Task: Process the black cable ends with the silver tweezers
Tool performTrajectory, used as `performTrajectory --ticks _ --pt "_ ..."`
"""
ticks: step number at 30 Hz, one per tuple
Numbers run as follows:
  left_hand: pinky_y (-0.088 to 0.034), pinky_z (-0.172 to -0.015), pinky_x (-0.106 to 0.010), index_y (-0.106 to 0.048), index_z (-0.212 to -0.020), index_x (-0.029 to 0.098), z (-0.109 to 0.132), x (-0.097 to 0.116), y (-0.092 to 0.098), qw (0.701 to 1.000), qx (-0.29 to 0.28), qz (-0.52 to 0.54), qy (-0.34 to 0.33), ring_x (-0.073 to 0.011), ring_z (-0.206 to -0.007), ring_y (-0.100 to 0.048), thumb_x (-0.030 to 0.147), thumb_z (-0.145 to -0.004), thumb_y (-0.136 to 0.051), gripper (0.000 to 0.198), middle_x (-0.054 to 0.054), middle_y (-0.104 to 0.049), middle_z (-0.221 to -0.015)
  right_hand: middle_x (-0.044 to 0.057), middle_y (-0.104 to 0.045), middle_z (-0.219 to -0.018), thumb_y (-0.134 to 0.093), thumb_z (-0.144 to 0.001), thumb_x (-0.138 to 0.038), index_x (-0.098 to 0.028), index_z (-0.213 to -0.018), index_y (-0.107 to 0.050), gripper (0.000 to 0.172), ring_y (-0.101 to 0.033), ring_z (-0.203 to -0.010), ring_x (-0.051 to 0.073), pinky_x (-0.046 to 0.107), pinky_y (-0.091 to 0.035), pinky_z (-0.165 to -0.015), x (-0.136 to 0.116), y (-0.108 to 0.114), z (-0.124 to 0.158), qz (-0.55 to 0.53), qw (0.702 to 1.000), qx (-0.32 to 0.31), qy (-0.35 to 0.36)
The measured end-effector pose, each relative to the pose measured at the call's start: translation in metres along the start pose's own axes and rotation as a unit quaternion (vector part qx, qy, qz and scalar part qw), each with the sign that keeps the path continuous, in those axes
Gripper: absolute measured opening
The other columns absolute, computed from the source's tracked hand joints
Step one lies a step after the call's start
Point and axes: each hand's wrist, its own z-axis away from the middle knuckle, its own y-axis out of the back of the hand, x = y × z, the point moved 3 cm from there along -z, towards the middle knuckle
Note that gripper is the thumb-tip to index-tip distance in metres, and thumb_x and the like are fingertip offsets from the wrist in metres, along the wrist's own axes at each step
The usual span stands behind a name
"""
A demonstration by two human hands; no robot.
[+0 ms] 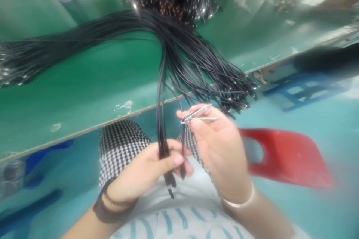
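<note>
I have a green surface [84, 93] running aslant across the far part of my view, with a teal floor [283, 117] past its near edge, a red plastic seat [288, 157] to the right and a blue plastic stool [305, 89] farther right. A thick sheaf of thin black cords [92, 35] lies over the surface, fanning left and right, and a hank hangs past the near edge down to the hands. The left hand [143, 171] is closed around a few of those cords, pinching them just above their dark tips [169, 183], which poke out below the fingers. The right hand [220, 147] pinches a small steel nail clipper [195, 115] between thumb and fingers, beside the cords. I judge snagging the main risk: the strands are tangled together, so a hard tug could drag the sheaf off the surface. A loose pinch could let the tips slip, and a stray cord could get nicked by the clipper.
</note>
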Motion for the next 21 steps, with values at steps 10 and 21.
performTrajectory --ticks 10,21 --pt "-0.056 -0.056 -0.026 -0.051 -0.08 0.019 0.004 0.005 -0.006 0.994 0.104 0.029 -0.003 -0.0228 -0.076 -0.075 0.029 -0.085 -0.072 0.023 -0.007 -0.077 -0.089 -0.001 -0.075 -0.093 -0.069 -0.087 -0.017 -0.026 -0.095 -0.068 0.012 -0.072 -0.103 0.019 0.039 -0.053 -0.102 0.003 0.005 0.004 -0.051 0.991 0.068 0.106" --pt "-0.056 -0.053 -0.021 -0.071 -0.068 0.022 0.015 0.026 -0.004 0.918 0.355 -0.134 -0.117 -0.0186 -0.056 -0.073 0.025 -0.07 -0.085 0.015 0.001 -0.075 -0.059 0.001 -0.08 -0.093 -0.079 -0.076 -0.014 -0.026 -0.092 -0.071 0.021 -0.077 -0.086 0.02 0.03 -0.067 -0.073 0.011 -0.005 0.026 0.046 0.999 0.009 0.005"
